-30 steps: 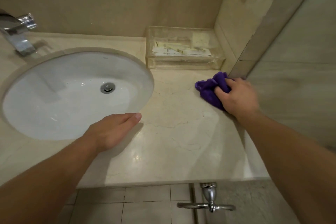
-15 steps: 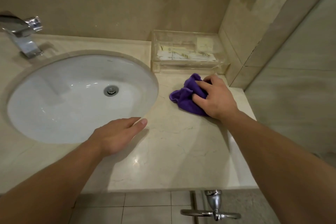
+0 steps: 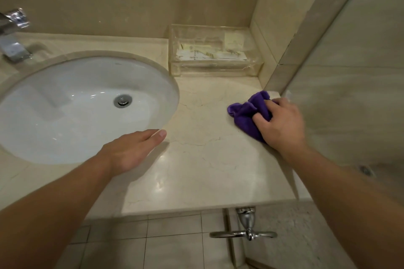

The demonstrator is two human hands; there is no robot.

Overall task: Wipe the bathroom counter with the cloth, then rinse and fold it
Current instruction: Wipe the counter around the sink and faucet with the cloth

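Note:
A bunched purple cloth (image 3: 246,113) lies on the beige marble counter (image 3: 207,159) near its right edge. My right hand (image 3: 282,124) presses down on the cloth and grips it, covering its right part. Flat on the counter by the front rim of the white oval sink (image 3: 65,111) rests my left hand (image 3: 133,148), fingers together and holding nothing.
A clear plastic tray (image 3: 215,50) with papers stands in the back right corner against the wall. A chrome tap (image 3: 13,37) sits at the far left. Below the counter's front edge hang a chrome valve (image 3: 247,227) and the tiled floor. A wall panel borders the right side.
My right hand has slid the cloth from near the tray toward the right edge of the counter, after an earlier sweep leftward. My left hand has stayed in place.

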